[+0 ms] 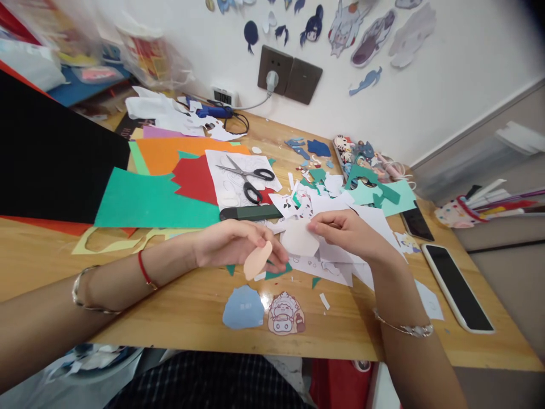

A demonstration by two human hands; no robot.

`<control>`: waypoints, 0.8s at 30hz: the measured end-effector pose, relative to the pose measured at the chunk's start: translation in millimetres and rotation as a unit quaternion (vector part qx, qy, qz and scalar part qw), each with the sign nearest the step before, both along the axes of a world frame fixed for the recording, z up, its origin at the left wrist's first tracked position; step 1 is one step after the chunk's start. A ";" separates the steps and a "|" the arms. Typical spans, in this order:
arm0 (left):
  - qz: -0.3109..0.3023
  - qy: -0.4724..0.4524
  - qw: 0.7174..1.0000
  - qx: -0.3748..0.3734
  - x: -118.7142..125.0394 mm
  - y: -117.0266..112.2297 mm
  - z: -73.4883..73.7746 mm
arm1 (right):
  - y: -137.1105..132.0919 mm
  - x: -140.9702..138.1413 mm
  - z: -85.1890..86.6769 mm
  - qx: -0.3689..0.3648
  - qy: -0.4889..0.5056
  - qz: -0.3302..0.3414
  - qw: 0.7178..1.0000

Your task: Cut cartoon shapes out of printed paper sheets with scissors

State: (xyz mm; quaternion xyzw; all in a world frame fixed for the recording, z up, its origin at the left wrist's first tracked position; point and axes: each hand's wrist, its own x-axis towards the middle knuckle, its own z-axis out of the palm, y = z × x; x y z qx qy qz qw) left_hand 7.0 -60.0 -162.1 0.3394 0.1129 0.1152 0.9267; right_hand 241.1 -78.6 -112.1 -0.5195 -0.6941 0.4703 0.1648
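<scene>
In my left hand [242, 244] is a small peach paper cutout [258, 261], pinched between thumb and fingers above the wooden desk. My right hand [340, 230] grips the edge of a white paper piece [300, 238] with thumb and forefinger, over the heap of scraps. Below the hands lie a light-blue paper cutout [243, 307] and a printed cartoon sticker [286, 314], side by side near the desk's front edge. Black-handled scissors [247, 177] rest partly spread on a sheet with line drawings [217, 176]. A dark green cutter [249, 213] lies just beyond my left hand.
Green paper [157, 199], orange paper [179, 156] and a black sheet [51, 153] cover the left side. Two phones, one a white-cased phone [457, 287], lie at right. A pen cup [460, 213] stands beyond them. A plugged socket [275, 71] is on the wall.
</scene>
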 end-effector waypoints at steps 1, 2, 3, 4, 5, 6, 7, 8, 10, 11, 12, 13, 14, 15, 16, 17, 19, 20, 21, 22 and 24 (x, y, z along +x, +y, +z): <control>0.007 0.002 1.000 -0.002 -0.2 -0.1 0.3 | -0.7 1.1 1.6 -0.011 -0.013 0.015 1.000; 0.019 0.003 1.000 -0.004 -0.4 0.1 0.6 | -1.5 2.2 2.7 -0.020 -0.024 0.030 0.999; 0.034 0.004 0.999 -0.005 -0.7 0.4 1.1 | -2.2 3.3 3.6 -0.029 -0.033 0.044 0.998; 0.051 0.004 0.999 -0.004 -1.1 1.0 1.7 | -2.9 4.3 4.1 -0.038 -0.039 0.056 0.997; 0.067 0.003 0.998 -0.003 -1.5 1.6 2.3 | -3.5 5.3 4.2 -0.049 -0.037 0.062 0.996; 0.079 0.002 0.997 -0.002 -1.9 2.3 2.9 | -4.0 6.3 3.8 -0.060 -0.029 0.064 0.996; 0.088 0.000 0.996 -0.002 -2.3 2.8 3.5 | -4.4 7.4 2.8 -0.072 -0.013 0.065 0.995; 0.093 -0.003 0.996 -0.001 -2.6 3.3 4.0 | -4.7 8.4 1.2 -0.085 0.016 0.068 0.994; 0.092 -0.009 0.996 0.001 -2.9 3.4 4.9 | -5.0 10.4 -4.0 -0.101 0.094 0.082 0.987; 0.088 -0.012 0.996 0.006 -2.8 3.0 5.3 | -5.1 11.2 -7.5 -0.105 0.131 0.091 0.982; 0.084 -0.015 0.996 0.014 -2.7 2.3 5.6 | -5.1 11.7 -11.3 -0.107 0.161 0.101 0.976; 0.082 -0.016 0.996 0.023 -2.4 1.4 5.8 | -5.2 12.0 -15.3 -0.108 0.183 0.106 0.971; 0.080 -0.016 0.996 0.032 -2.1 0.4 6.1 | -5.2 12.0 -19.0 -0.106 0.196 0.111 0.969; 0.080 -0.017 0.996 0.037 -1.9 -0.6 6.4 | -5.2 11.8 -22.2 -0.103 0.202 0.115 0.967; 0.079 -0.020 0.996 0.039 -1.8 -1.4 6.8 | -5.2 11.5 -24.6 -0.101 0.209 0.119 0.965; 0.079 -0.026 0.996 0.038 -1.8 -2.1 7.3 | -5.2 11.1 -26.3 -0.100 0.214 0.122 0.964; 0.084 -0.038 0.995 0.032 -2.3 -2.5 8.7 | -5.3 10.5 -27.2 -0.102 0.217 0.128 0.962; 0.090 -0.040 0.995 0.030 -2.7 -2.3 9.6 | -5.4 10.3 -26.8 -0.106 0.216 0.131 0.962; 0.096 -0.039 0.994 0.029 -3.2 -2.0 10.5 | -5.4 10.0 -26.1 -0.110 0.214 0.136 0.961; 0.102 -0.037 0.994 0.029 -3.7 -1.7 11.4 | -5.3 9.8 -25.3 -0.113 0.212 0.141 0.960; 0.112 -0.031 0.993 0.033 -4.3 -1.4 12.8 | -5.1 8.9 -23.8 -0.118 0.208 0.153 0.959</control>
